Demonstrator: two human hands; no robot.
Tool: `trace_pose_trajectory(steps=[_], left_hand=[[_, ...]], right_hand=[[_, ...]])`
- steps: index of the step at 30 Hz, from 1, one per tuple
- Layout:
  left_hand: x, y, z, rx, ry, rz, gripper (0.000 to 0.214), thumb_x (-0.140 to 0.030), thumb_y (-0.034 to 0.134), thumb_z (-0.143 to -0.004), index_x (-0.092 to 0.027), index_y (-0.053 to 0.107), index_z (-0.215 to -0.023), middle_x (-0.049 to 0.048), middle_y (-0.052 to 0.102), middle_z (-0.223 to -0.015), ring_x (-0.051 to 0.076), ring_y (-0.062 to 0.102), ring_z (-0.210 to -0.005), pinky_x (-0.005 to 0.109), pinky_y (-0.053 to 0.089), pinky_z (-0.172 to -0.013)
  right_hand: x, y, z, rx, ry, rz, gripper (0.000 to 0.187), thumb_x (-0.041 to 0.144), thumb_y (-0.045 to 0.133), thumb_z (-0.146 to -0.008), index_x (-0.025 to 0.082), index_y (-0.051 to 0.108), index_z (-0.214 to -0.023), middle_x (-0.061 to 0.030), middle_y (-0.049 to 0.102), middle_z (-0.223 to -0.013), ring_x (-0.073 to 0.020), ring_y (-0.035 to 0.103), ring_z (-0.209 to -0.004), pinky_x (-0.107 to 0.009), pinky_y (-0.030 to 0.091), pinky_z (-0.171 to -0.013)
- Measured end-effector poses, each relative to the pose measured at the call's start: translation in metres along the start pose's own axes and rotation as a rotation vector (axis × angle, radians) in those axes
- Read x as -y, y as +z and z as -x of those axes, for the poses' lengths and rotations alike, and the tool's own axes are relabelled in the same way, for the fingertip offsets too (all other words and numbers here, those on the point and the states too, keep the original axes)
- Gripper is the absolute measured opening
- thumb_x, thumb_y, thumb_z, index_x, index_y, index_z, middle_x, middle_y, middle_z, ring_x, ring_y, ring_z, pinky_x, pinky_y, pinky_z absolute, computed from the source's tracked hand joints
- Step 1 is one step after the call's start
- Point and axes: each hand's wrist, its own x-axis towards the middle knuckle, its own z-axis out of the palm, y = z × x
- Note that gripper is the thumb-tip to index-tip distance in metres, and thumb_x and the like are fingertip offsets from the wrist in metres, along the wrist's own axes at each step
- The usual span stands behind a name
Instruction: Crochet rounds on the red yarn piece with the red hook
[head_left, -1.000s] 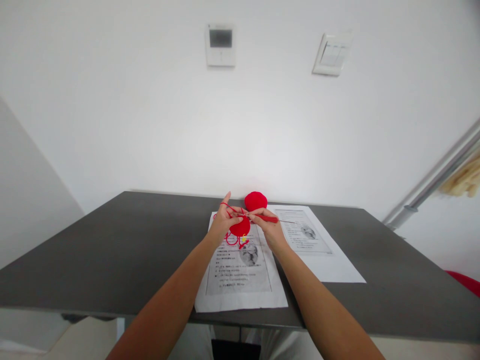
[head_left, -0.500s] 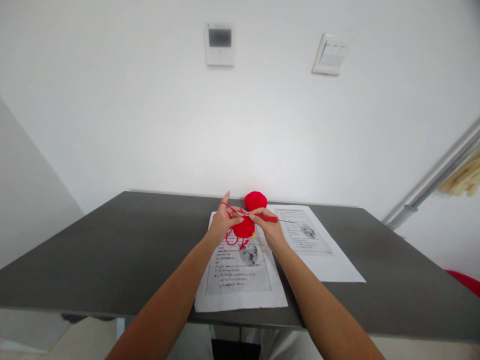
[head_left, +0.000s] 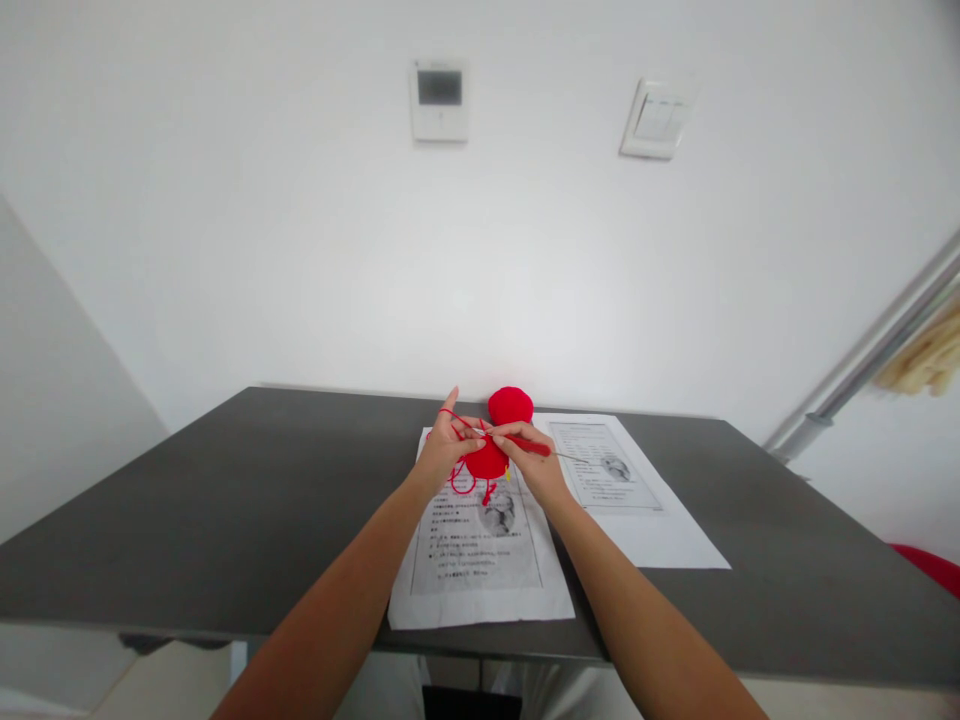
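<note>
From here I can't make out the working tip of the red-handled hook [head_left: 535,447], lost among fingertips and yarn, and the print on the lower sheet [head_left: 480,608] is too small to read. The red yarn piece [head_left: 487,464] hangs between my two grips, above that sheet on the worktop [head_left: 247,500]. My left grip [head_left: 448,448] pinches its upper edge, index finger raised; my right grip [head_left: 538,466] is drawn tight around the hook

Two hands [head_left: 444,450] [head_left: 541,476], one crochet hook [head_left: 538,448], one crochet piece [head_left: 486,464], two printed sheets [head_left: 480,608] [head_left: 660,535], one table [head_left: 225,500]; from the hands, one yarn ball [head_left: 511,403] and one switch plate [head_left: 657,118] at one o'clock, one display panel [head_left: 440,100] at twelve.
</note>
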Motion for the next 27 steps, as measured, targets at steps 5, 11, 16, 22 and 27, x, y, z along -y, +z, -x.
trace_pose_trajectory(steps=[5, 11, 16, 22, 27], left_hand=[[-0.006, 0.001, -0.002, -0.013, -0.008, -0.001, 0.121, -0.008, 0.079, -0.059, -0.016, 0.008, -0.155, 0.0008, 0.072, -0.083, 0.012, 0.064, -0.072, 0.027, 0.046, -0.079], [-0.026, 0.009, -0.011, -0.021, -0.011, 0.005, 0.118, -0.003, 0.075, -0.060, -0.014, 0.006, -0.155, -0.0009, 0.072, -0.080, 0.012, 0.066, -0.074, 0.027, 0.047, -0.079], [-0.050, 0.023, -0.023, -0.009, 0.019, -0.008, 0.114, 0.000, 0.073, -0.061, -0.015, 0.009, -0.155, -0.0024, 0.071, -0.078, 0.011, 0.065, -0.074, 0.025, 0.047, -0.079], [-0.080, 0.043, -0.034, 0.029, 0.066, -0.031, 0.113, 0.000, 0.072, -0.063, -0.016, 0.009, -0.155, -0.0007, 0.071, -0.080, 0.012, 0.064, -0.074, 0.027, 0.047, -0.079], [-0.098, 0.054, -0.036, 0.070, 0.133, -0.055, 0.113, -0.005, 0.076, -0.063, -0.018, 0.012, -0.155, -0.0002, 0.070, -0.084, 0.014, 0.064, -0.078, 0.031, 0.047, -0.083]], right_hand=[[0.004, 0.004, -0.001, -0.009, -0.026, 0.047, 0.013, 0.034, 0.072, -0.075, 0.022, 0.074, -0.077, -0.0047, 0.076, -0.084, -0.0220, 0.068, -0.084, -0.036, 0.053, -0.082], [0.017, 0.008, -0.016, -0.010, -0.055, 0.063, 0.014, 0.036, 0.070, -0.075, 0.023, 0.072, -0.077, -0.0043, 0.075, -0.084, -0.0229, 0.068, -0.085, -0.038, 0.053, -0.082], [0.035, 0.003, -0.036, -0.018, -0.070, 0.069, 0.017, 0.038, 0.070, -0.075, 0.022, 0.072, -0.078, -0.0038, 0.074, -0.080, -0.0208, 0.067, -0.077, -0.034, 0.053, -0.073], [0.072, -0.005, -0.051, -0.051, -0.125, 0.082, 0.017, 0.037, 0.070, -0.074, 0.020, 0.071, -0.075, -0.0035, 0.073, -0.077, -0.0189, 0.064, -0.074, -0.030, 0.051, -0.069], [0.099, -0.012, -0.053, -0.028, -0.160, 0.080, 0.014, 0.034, 0.070, -0.076, 0.020, 0.071, -0.076, -0.0024, 0.073, -0.077, -0.0174, 0.065, -0.073, -0.029, 0.051, -0.068]])
